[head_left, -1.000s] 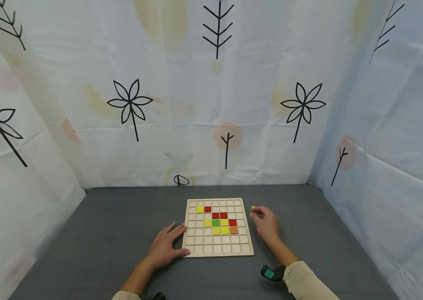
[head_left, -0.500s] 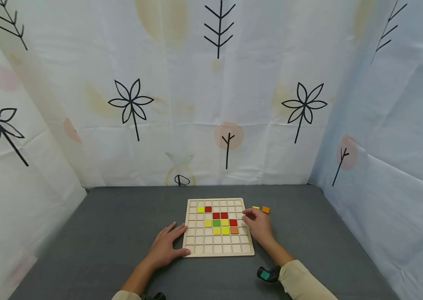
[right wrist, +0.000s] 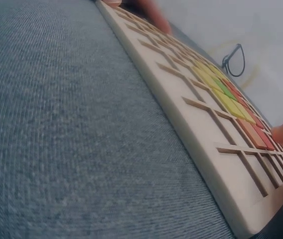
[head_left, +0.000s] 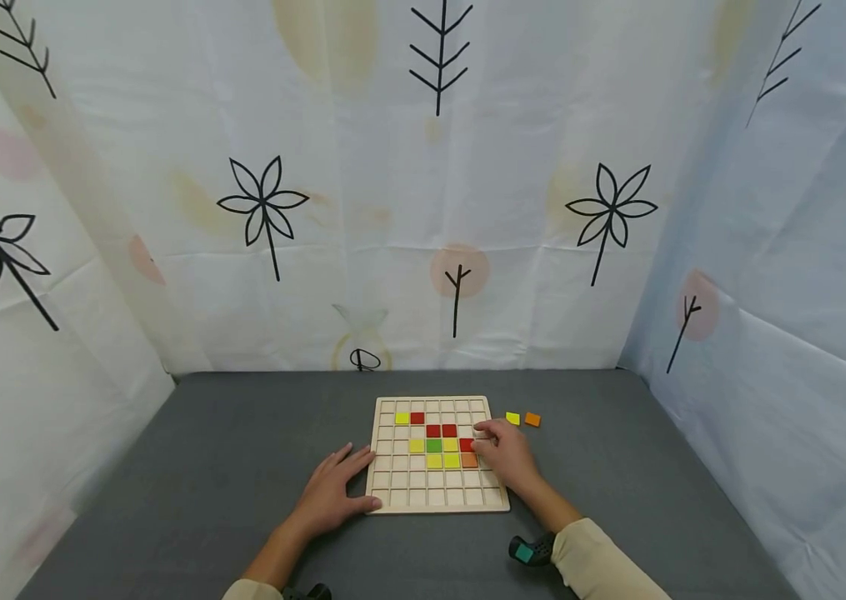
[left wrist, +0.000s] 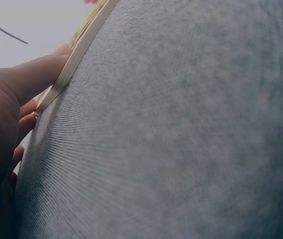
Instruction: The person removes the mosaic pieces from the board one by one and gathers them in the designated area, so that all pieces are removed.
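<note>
A light wooden grid board (head_left: 400, 500) lies on the grey table, with red, yellow, green and orange square tiles in some of its cells. My left hand (head_left: 328, 492) rests at the board's left side, fingers extended along the edge and thumb on the near corner; in the left wrist view its thumb (left wrist: 42, 74) touches the board's side. Over the right part of the board is my right hand (head_left: 507, 457), its thumb and index finger close by a red tile (head_left: 466, 445). I cannot tell whether a tile is between those fingertips.
A loose yellow tile (head_left: 513, 418) and an orange tile (head_left: 533, 420) lie on the table (head_left: 588, 467) to the right of the board. White patterned cloth (head_left: 528, 317) hangs behind the table and along both sides.
My right hand has moved left from beside the loose tiles to over the board's right columns, uncovering the yellow and orange tiles. The left hand stays on the board's edge.
</note>
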Demonstrator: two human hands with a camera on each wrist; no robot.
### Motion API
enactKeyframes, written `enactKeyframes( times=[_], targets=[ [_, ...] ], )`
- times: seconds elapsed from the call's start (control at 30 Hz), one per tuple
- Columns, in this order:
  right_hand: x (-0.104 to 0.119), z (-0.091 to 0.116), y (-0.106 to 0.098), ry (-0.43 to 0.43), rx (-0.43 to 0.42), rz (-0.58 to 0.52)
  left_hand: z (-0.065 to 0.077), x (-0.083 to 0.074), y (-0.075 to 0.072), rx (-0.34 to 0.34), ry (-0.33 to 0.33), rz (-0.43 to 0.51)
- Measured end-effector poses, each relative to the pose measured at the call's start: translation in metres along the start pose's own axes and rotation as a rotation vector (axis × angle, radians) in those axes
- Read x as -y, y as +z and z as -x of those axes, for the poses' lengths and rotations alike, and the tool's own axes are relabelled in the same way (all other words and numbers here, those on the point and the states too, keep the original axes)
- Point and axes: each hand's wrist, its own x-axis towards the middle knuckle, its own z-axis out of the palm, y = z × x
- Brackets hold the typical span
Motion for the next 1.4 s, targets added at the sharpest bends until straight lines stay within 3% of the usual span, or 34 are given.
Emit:
enactKeyframes(
  times=[0.2, 0.63, 1.4],
  targets=[
    [0.0026, -0.0001, -0.0005, -0.005, 0.052, 0.051, 0.0000, -0.0003, 0.0003, -0.002, -0.006, -0.002],
    [0.0037, 0.0026, 0.0026, -0.080, 0.070, 0.170, 0.0005, 0.0008, 0.0009, -0.005, 0.008, -0.001],
    [0.0051, 0.0021, 0.0026, -0.071, 0.047, 0.135, 0.0001, -0.0012, -0.0005, 0.000, -0.009, 0.003]
  ],
)
